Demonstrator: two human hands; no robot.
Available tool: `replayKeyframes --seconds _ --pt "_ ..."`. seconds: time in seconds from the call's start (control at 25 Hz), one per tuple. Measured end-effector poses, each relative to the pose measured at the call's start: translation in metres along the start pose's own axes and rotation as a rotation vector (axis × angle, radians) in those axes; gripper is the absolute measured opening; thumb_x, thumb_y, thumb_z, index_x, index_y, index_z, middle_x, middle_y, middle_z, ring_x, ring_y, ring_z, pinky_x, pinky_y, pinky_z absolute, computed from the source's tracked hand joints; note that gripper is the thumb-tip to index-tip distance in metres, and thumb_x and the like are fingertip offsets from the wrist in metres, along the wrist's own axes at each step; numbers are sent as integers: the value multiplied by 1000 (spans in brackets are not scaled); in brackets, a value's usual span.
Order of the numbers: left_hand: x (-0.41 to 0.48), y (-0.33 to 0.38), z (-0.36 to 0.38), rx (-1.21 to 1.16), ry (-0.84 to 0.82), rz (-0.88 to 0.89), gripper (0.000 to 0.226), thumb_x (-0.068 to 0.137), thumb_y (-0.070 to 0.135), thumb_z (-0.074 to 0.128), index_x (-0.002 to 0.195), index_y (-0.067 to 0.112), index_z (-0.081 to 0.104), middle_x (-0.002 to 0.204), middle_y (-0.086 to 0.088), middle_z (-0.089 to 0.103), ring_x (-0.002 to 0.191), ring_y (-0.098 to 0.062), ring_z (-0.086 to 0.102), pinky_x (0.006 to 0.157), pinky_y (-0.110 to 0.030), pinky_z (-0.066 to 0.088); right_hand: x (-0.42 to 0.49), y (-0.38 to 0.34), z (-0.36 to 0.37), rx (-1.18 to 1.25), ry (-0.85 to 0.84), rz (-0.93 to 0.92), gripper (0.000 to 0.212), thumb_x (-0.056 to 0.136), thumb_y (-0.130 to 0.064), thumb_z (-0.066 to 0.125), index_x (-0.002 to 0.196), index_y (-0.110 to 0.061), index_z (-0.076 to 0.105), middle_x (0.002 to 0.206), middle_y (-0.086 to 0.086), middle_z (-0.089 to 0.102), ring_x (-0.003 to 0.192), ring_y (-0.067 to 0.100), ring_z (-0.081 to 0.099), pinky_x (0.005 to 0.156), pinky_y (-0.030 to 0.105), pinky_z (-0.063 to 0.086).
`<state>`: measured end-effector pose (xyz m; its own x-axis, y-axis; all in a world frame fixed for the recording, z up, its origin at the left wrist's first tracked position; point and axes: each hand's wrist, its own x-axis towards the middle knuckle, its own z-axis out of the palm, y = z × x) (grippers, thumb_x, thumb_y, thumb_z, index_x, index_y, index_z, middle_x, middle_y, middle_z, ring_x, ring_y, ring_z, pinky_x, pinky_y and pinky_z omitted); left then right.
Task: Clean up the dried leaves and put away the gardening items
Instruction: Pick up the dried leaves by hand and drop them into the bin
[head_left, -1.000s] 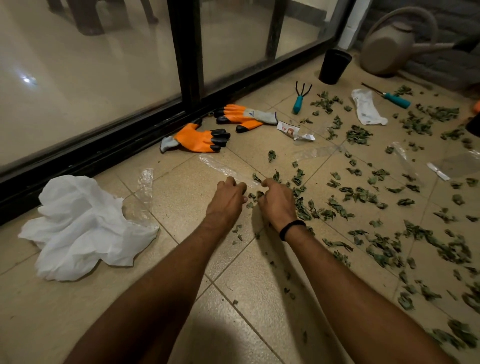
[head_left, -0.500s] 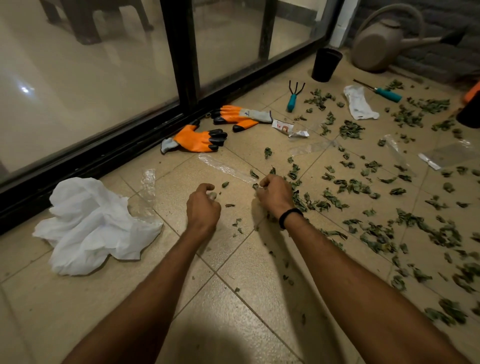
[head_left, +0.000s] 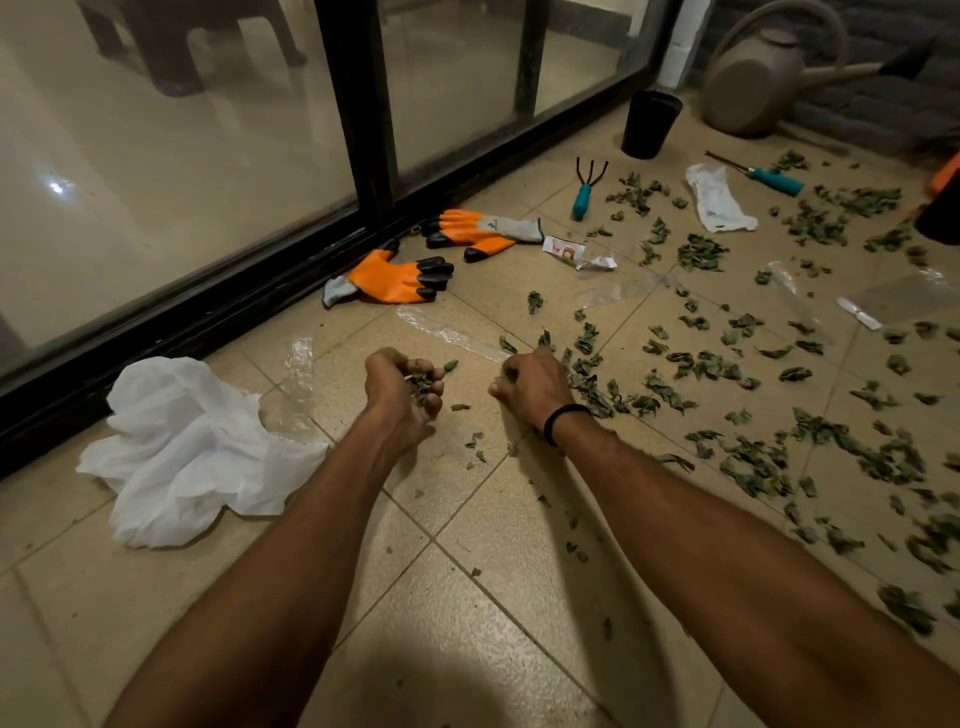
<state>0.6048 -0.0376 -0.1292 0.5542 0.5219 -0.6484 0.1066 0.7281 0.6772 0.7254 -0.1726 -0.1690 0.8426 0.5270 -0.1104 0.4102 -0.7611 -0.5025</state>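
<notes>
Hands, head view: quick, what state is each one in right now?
Left hand: grips a clump of dried green leaves.
Right hand: fingers curled against the beige tiled floor; contents cannot be told.

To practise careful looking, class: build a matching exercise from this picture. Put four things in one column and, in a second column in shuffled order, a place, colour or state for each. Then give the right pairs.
Things
1. left hand
2. white bag
3. watering can
4. small rake

Descriptions
A. teal handle, black prongs
B. stands by the brick wall, far back on the right
C. lies crumpled on the tiles at the left
D. grips dried leaves

Pairs: 1-D, 2-C, 3-B, 4-A
</notes>
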Motion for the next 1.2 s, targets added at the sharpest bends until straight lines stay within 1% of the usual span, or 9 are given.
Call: replayKeyframes --seconds 0.12,0.24,0.28,0.4,0.52,0.68,0.88,1.0,1.2 --pt "22 -7 4 291 62 151 32 100 30 52 79 9 62 73 -9 65 61 -20 58 52 -26 48 1 -1 5 -93 71 -56 8 90 -14 63 87 -10 70 96 8 61 90 22 58 74 30 47" --pt "45 -16 7 982 141 552 13 98 15 57 107 9 63 102 -11 68 96 -28 66 83 -40 57 -2 -3 -2 96 99 50 1 85 -10 67 86 -10 67 88 5 66 82 20 62 72 33 55" --pt "50 -18 9 1183 123 635 24 97 9 55 121 9 57 111 -12 66 103 -28 63 88 -40 54 -4 -4 -7 185 120 99 5 83 -10 70 85 -13 66 87 3 67 80 18 63 70 32 56" --pt "58 -24 11 1616 54 855 36 101 16 50 136 8 47 125 -16 56 113 -30 50 91 -37 44 -7 0 -22 284 102 171 12 86 -11 69 78 -21 67 82 1 71 79 17 69 73 33 60" --pt "66 -35 2 1816 34 1025 29 104 29 48 125 9 55 120 -12 55 106 -26 47 85 -36 48 -11 6 -35 249 75 199 16 87 -11 66 73 -14 71 72 -1 70 77 15 70 78 31 59" --pt "56 -46 5 1332 181 845 21 103 16 43 102 4 59 98 -12 61 89 -25 56 68 -34 41 -21 13 -38 140 -29 205 22 81 -23 78 67 -10 67 58 -1 58 52 14 56 65 32 57" --pt "16 -32 3 -63 124 97 13 83 15 45 70 15 45 75 -7 62 46 -9 40 44 -25 27 -44 8 -15 -136 -154 101 20 79 -21 80 84 -8 66 84 7 64 78 21 61 63 29 47" --pt "3 -18 -2 -335 43 32 8 72 7 44 72 14 40 72 -9 55 44 -10 37 39 -21 27 -46 -1 -22 275 -184 239 10 84 -8 69 77 -13 63 78 7 64 72 17 63 66 31 54" --pt "-4 -12 -10 -277 95 -16 22 83 -1 29 85 12 47 64 -1 45 45 -8 30 37 -20 22 -47 -11 -36 1458 -276 573 13 84 3 46 82 -8 51 87 11 50 67 17 52 54 21 47"
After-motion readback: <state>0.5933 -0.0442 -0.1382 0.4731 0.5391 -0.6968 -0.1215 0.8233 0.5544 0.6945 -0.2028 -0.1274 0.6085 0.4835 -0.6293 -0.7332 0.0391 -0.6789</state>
